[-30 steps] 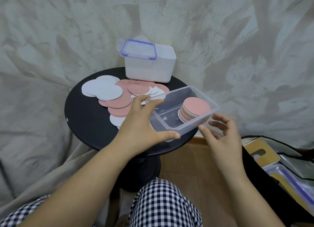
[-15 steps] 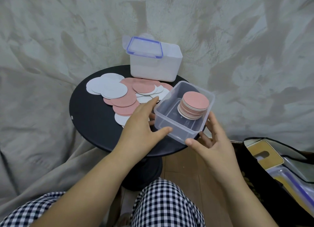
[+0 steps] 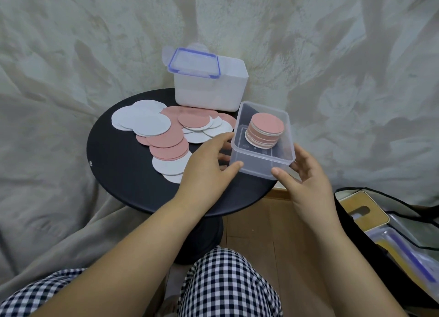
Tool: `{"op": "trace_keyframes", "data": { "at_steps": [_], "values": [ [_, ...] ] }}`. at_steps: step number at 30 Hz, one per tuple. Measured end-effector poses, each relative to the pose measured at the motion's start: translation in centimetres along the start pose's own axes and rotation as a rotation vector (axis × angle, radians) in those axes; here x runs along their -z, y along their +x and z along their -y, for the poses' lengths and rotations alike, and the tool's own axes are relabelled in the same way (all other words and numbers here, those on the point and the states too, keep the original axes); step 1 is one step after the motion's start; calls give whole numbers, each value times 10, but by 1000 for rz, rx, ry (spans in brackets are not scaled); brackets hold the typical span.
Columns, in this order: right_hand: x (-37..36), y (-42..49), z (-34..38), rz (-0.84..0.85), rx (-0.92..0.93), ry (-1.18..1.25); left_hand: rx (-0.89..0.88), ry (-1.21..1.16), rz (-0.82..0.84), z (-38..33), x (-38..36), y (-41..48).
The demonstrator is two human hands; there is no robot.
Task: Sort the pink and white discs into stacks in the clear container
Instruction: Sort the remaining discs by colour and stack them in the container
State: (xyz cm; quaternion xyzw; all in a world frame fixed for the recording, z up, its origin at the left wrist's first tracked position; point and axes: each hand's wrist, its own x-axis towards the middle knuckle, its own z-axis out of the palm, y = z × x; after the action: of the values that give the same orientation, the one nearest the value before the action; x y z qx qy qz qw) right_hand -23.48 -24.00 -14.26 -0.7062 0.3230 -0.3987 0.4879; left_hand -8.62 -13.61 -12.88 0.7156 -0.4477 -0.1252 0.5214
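Left grip point(image 3: 209, 171), right grip point(image 3: 306, 181) bare; forearms point(image 3: 133, 252) bare; black-white checked trousers point(image 3: 228, 283).

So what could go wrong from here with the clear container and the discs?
1. The clear container is at the right edge of the table, between left hand and right hand; a slip may drop it to the floor.
2. The pink stack inside looks uneven and stands at one end; a tilt may topple it.
3. The left hand is close to the loose discs and could push them.
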Motion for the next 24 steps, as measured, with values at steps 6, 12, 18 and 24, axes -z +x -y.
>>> {"op": "trace_keyframes", "data": {
  "at_steps": [6,12,18,24],
  "values": [
    [-1,-3,0,5,-46,-11,-5,2,3,-1,-1,0],
    [-3,-36,-5,-137,-84,141,-97,100,-144,6,23,-19],
    [-27,-65,7,-8,64,58,-130,523,-182,39,74,-25],
    [-77,-50,34,275,464,-401,31,668,65,55,97,-12]
  ]
}}
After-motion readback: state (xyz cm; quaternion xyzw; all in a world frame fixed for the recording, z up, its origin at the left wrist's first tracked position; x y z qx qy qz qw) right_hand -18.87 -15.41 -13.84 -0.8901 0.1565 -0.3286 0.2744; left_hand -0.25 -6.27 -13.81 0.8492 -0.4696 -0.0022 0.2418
